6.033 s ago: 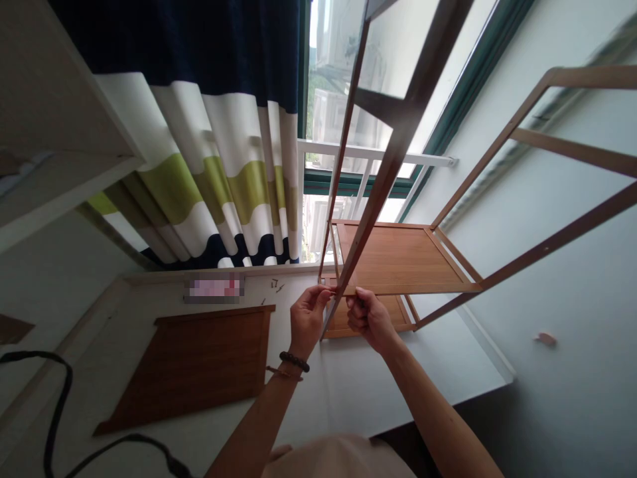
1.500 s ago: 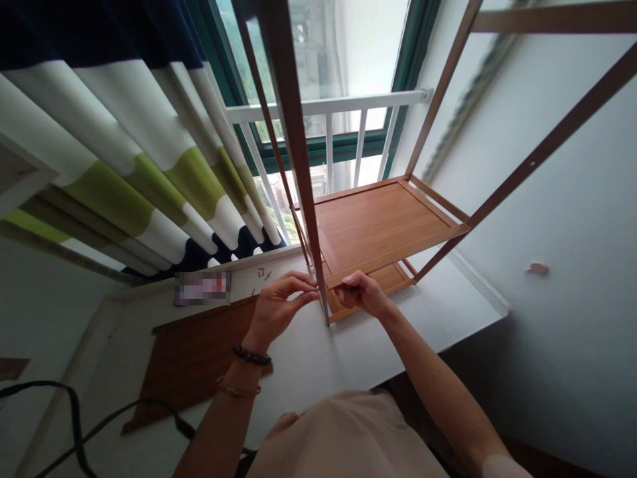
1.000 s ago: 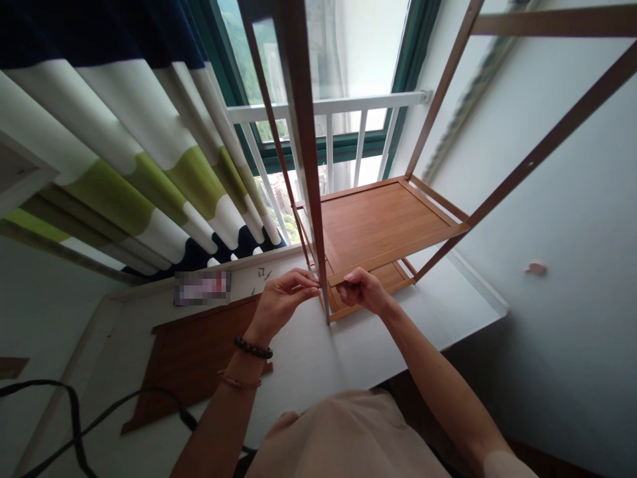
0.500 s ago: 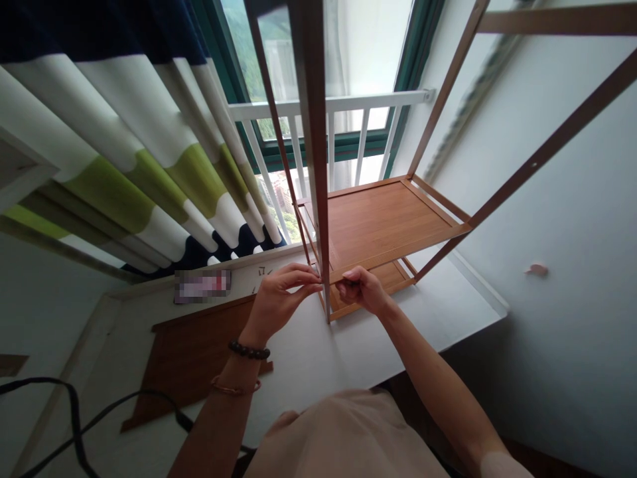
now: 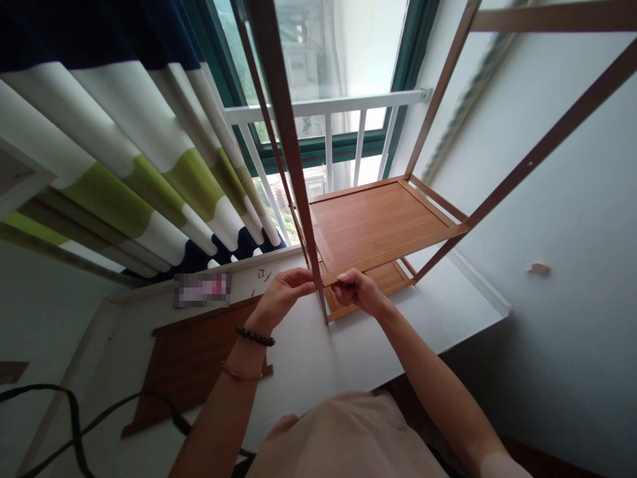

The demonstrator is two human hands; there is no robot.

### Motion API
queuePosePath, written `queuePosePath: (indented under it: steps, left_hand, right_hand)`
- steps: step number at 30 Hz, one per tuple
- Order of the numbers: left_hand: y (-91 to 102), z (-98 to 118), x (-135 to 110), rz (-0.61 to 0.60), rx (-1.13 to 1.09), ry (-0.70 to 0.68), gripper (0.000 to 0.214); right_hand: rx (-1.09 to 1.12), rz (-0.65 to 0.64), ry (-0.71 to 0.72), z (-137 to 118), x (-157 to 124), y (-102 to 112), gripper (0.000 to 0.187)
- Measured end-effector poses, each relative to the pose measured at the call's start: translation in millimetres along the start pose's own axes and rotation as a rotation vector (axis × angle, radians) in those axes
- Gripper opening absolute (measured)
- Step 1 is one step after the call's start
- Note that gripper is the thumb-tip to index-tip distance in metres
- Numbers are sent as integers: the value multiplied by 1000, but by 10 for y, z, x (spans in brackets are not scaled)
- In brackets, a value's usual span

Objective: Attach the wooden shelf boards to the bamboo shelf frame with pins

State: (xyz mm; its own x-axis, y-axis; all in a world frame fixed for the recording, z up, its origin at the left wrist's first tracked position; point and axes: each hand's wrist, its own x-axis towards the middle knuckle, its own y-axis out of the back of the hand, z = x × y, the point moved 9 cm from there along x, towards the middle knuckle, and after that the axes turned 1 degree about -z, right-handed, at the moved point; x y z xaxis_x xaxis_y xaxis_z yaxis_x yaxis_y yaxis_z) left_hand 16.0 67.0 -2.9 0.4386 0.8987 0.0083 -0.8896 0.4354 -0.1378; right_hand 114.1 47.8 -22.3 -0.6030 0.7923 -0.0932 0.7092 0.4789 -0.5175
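A brown wooden shelf rack stands before me, its upper shelf board (image 5: 368, 222) level above a lower shelf (image 5: 385, 282). My right hand (image 5: 361, 292) is closed around the front edge of the upper board, close to its left corner. At that corner rises the front left post (image 5: 293, 139), leaning left toward its top. My left hand (image 5: 288, 295) is at the post's outer side, thumb and fingers pinched together at the level of the board. Whatever is between those fingertips, if anything, is too small to make out.
A loose brown wooden panel (image 5: 199, 358) lies on the white surface (image 5: 348, 358) to the left. Several small metal pieces (image 5: 263, 273) and a blurred packet (image 5: 202, 290) lie behind it. Black cords (image 5: 74, 418) hang at lower left. A striped curtain (image 5: 149, 166) and white railing (image 5: 348, 106) stand behind.
The front left post has swung left at its top and now leans more. My left hand has its fingertips lower against the post. My right hand keeps its hold on the board.
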Motion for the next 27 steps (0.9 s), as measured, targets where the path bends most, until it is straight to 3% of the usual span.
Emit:
queuePosePath:
  steps: [6,14,23,27]
  left_hand:
    - [-44,38,-6,-25,64,31,23]
    - [-110,0,-1,-65,-10,43,22]
    - [36,209,-241,258,117,-103,16]
    - [54,280,-343,325,193,-133,17]
  right_hand:
    - [32,-22,-33,1,10,-65,29]
    - [55,-35,-52,-6,-8,-137,29]
    - [58,-45,-63,24,-11,-87,29]
    - [58,-61,-59,30,-20,-90,28]
